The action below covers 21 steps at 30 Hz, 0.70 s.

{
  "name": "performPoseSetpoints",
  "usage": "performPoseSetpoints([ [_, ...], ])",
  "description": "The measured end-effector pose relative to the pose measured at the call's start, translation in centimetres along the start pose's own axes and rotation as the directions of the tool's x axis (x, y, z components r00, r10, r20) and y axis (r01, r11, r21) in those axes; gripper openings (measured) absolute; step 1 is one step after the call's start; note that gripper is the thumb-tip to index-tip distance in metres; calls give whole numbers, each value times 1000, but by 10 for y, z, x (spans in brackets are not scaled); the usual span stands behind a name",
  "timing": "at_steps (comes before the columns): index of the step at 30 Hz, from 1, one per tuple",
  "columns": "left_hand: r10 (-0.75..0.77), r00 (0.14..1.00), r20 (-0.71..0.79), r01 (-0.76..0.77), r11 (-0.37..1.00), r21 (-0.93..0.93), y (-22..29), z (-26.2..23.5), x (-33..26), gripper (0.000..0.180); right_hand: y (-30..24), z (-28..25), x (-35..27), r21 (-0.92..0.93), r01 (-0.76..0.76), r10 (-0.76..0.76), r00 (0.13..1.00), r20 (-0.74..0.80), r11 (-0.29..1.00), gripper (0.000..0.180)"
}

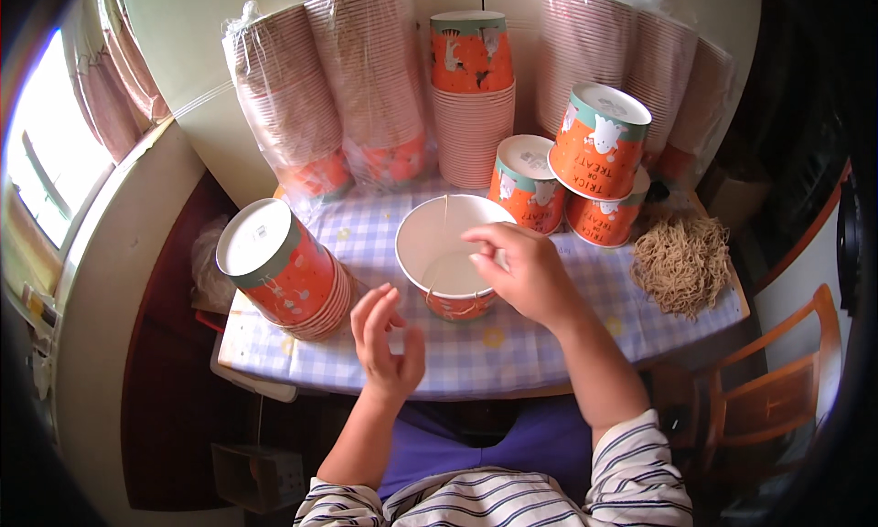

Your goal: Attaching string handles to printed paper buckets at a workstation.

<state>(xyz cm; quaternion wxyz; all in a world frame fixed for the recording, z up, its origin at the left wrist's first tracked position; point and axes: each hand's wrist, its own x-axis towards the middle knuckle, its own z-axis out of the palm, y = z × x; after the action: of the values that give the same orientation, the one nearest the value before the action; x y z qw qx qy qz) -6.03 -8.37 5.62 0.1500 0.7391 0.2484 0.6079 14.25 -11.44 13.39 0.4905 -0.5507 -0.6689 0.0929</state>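
Observation:
A paper bucket (430,248) stands upright, mouth up, on the table in front of me; its inside is white and its outside orange. Thin tan string (446,212) hangs at the far rim, and more string shows along the near rim. Over the bucket's right side is my right hand (530,276), fingers bent, with thumb and forefinger apart and nothing visible between them. My left hand (389,340) is raised just left of the bucket's near side, fingers loosely curved and apart, holding nothing.
Upside-down bucket stacks stand at left (288,276) and at the back (474,129). Plastic-wrapped stacks (366,79) line the wall. Loose inverted buckets (599,143) are piled right, beside a heap of tan strings (681,264). A checked cloth (540,349) covers the table; a wooden chair (777,381) stands right.

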Motion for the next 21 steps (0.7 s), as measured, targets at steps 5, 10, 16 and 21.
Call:
performPoseSetpoints([
  [5, 9, 983, 183, -26, 996, 86, -5, 3, 28, 44, 20, 23, 43, -356, 160, 72, 826, 558, 921, 30],
  [10, -38, 913, 406, 2, 996, 88, -3, 10, 35, 41, 51, 24, 43, -368, 311, -121, 881, 457, 876, 11],
  [16, 32, 930, 367, -54, 997, 50, -12, 5, 32, 33, 64, -38, 15, -616, 152, -218, 975, -33, 773, 5],
  [21, 49, 931, 361, -67, 997, 39, -9, 10, 33, 28, 108, -29, -47, -537, 46, 34, 990, 138, 843, 15],
])
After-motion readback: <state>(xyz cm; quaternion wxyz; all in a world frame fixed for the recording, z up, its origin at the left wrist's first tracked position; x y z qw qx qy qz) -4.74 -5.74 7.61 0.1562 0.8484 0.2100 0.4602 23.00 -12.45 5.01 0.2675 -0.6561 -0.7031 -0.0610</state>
